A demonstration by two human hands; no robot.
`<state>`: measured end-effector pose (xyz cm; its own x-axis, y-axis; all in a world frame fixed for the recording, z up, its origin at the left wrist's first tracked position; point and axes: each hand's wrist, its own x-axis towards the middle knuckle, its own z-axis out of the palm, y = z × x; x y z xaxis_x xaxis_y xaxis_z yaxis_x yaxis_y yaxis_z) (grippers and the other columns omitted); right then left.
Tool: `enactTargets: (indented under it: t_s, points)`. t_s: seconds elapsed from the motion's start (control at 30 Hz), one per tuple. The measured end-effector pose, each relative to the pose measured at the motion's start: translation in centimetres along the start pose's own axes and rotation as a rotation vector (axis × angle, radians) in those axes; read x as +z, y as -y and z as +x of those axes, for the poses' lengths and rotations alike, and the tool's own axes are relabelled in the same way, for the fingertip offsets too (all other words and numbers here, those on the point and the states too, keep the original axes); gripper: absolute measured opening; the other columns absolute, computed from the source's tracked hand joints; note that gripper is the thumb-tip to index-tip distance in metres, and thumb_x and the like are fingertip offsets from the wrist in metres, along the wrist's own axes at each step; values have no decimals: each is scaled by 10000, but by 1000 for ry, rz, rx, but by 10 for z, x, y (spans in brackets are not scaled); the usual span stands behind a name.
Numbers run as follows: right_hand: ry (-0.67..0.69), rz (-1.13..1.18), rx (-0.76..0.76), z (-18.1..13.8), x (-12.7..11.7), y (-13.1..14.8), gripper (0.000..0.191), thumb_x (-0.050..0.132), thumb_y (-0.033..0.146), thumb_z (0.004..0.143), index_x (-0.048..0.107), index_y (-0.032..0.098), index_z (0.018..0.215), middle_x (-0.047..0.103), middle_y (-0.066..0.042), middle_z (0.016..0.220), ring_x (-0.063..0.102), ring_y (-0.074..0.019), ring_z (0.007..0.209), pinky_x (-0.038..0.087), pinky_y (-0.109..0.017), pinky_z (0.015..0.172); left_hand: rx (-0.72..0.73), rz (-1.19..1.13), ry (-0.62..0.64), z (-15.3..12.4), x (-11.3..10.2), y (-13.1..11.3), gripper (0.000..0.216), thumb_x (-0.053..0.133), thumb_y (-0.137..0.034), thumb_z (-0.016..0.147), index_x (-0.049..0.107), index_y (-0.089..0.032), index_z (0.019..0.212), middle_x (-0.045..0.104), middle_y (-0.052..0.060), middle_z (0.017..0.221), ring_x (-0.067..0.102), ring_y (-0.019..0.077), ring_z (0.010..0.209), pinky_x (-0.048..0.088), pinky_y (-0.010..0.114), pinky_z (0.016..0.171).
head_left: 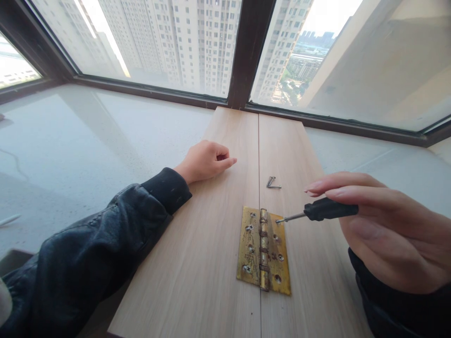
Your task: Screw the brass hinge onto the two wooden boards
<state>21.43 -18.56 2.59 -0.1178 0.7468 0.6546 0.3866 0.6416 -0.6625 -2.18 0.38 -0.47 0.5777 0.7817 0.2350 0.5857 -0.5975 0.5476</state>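
Observation:
My right hand point(391, 230) grips a screwdriver point(329, 209) by its black handle, with the fingers along the top and the thumb below. Its metal shaft points left, and the tip meets a screw point(278, 221) in the upper hole of the right leaf of a worn brass hinge point(264, 251). Screws show in the left leaf's holes; lower holes on the right leaf look open. My left hand point(206, 161) rests on the left board point(197, 244), fingers curled in and thumb pointing right, with nothing seen in it. Several loose screws point(272, 183) lie just beyond the hinge.
The right board point(292, 155) meets the left one along a narrow seam under the hinge. Both lie on a white speckled sill point(88, 136). Dark window frames point(243, 56) close off the far side. A white pen-like object point(10, 219) is at the left edge.

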Motion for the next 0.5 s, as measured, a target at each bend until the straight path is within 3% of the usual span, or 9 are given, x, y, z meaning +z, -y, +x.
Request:
enactTargets:
  t_s: [0.07, 0.27, 0.4, 0.5]
  points:
    - [9, -28, -37, 4, 0, -1, 420, 642, 66, 939, 751, 295, 1274, 743, -19, 1181, 686, -228, 1086, 633, -383, 884, -4, 2, -1, 0, -1, -1, 427, 618, -389, 871, 437, -188, 541, 433, -41, 527, 368, 100, 551, 277, 307, 588]
    - [15, -138, -250, 15, -2, -8, 552, 796, 12, 809, 742, 279, 1289, 702, -20, 981, 641, -177, 811, 513, -332, 588, -16, -3, -2, -1, 0, -1, 431, 630, -381, 871, 441, -187, 537, 430, -45, 528, 364, 98, 546, 279, 311, 589]
    - [-22, -344, -336, 12, -5, -13, 619, 830, 43, 791, 724, 303, 1343, 702, -26, 1050, 616, -183, 836, 510, -342, 607, -11, 0, -5, -1, 0, -1, 433, 630, -391, 873, 442, -188, 540, 421, -48, 529, 359, 99, 547, 278, 313, 587]
    - [-13, -381, -317, 10, -6, -11, 539, 764, 138, 882, 696, 308, 1389, 712, -26, 1215, 643, -230, 991, 553, -389, 722, -22, 6, 3, -1, 0, -1, 431, 625, -390, 878, 441, -188, 544, 422, -47, 532, 359, 98, 551, 281, 315, 597]
